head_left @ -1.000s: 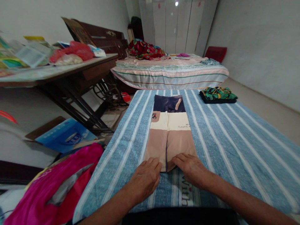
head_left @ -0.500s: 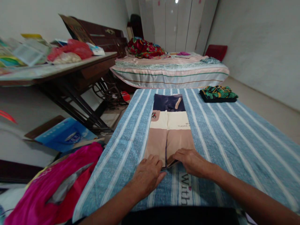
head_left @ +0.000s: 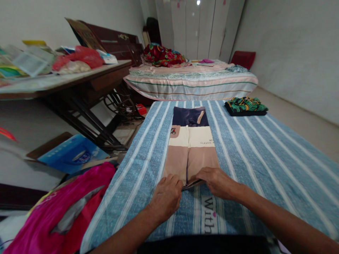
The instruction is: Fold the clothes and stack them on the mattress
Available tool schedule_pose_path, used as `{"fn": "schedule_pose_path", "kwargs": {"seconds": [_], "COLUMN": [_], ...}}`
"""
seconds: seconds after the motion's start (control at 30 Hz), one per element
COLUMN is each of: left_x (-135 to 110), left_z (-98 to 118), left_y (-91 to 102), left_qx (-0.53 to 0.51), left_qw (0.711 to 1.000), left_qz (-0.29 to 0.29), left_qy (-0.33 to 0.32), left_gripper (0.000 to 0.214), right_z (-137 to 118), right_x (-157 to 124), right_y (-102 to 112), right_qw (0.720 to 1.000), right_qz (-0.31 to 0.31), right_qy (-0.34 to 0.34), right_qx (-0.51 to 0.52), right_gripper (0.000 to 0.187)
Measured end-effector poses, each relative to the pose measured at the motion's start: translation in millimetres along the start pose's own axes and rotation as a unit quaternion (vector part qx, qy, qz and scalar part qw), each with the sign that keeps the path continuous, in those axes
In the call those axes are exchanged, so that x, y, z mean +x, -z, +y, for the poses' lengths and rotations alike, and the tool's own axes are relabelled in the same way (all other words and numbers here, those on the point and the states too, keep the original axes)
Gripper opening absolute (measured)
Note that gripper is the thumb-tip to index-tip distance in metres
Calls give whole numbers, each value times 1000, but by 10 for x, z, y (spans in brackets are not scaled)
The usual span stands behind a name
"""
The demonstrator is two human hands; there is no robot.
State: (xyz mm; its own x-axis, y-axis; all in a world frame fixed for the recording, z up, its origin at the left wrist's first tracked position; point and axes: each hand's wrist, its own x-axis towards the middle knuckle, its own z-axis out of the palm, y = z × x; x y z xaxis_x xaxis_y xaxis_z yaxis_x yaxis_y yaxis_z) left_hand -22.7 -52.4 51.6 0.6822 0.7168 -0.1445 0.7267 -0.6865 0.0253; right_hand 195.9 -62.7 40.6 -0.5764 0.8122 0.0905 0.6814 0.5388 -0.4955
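A folded garment (head_left: 192, 144) in navy, cream and tan bands lies lengthwise on a blue striped sheet (head_left: 254, 151). My left hand (head_left: 166, 197) rests at its near left corner, fingers curled round the hem. My right hand (head_left: 217, 180) pinches the near right corner, and the hem is lifted slightly off the sheet between the two hands.
A folded green patterned cloth (head_left: 246, 106) sits at the far right of the sheet. Pink fabric (head_left: 63, 211) is piled at the near left. A cluttered sewing table (head_left: 79, 79) stands on the left, and a bed (head_left: 190, 79) with clothes lies beyond.
Both hands went from lying flat on the garment's near hem to gripping it, and the hem has lifted a little off the sheet.
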Motion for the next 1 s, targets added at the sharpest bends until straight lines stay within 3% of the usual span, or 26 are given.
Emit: {"fn": "schedule_pose_path", "kwargs": {"seconds": [0.23, 0.4, 0.57, 0.67, 0.83, 0.93, 1.0], "left_x": [18, 42, 1, -52, -80, -57, -25], "left_z": [-81, -148, -227, -303, -420, -476, -515], "left_y": [-45, -144, -365, -481, -585, -535, -392], "left_qx": [-29, -19, 10, 27, 24, 20, 14], "left_qw": [999, 997, 991, 981, 957, 945, 951], "left_qz": [35, 62, 116, 171, 263, 291, 266], "left_qy": [-10, -33, -67, -85, -117, -146, -156], "left_gripper": [18, 21, 33, 48, 46, 49, 51], "right_z": [-105, -56, 79, 153, 207, 160, 107], "right_x": [-225, -255, -246, -310, -369, -324, -276], "right_y": [-275, -549, -695, -699, -590, -412, -226], "right_qw": [990, 957, 929, 939, 964, 977, 984], "right_qz": [90, 188, 281, 255, 196, 166, 140], "right_qy": [27, 38, 27, 29, 28, 2, -5], "right_qx": [-101, -218, -239, -231, -178, -134, -110], "right_gripper": [42, 41, 28, 28, 29, 29, 28]}}
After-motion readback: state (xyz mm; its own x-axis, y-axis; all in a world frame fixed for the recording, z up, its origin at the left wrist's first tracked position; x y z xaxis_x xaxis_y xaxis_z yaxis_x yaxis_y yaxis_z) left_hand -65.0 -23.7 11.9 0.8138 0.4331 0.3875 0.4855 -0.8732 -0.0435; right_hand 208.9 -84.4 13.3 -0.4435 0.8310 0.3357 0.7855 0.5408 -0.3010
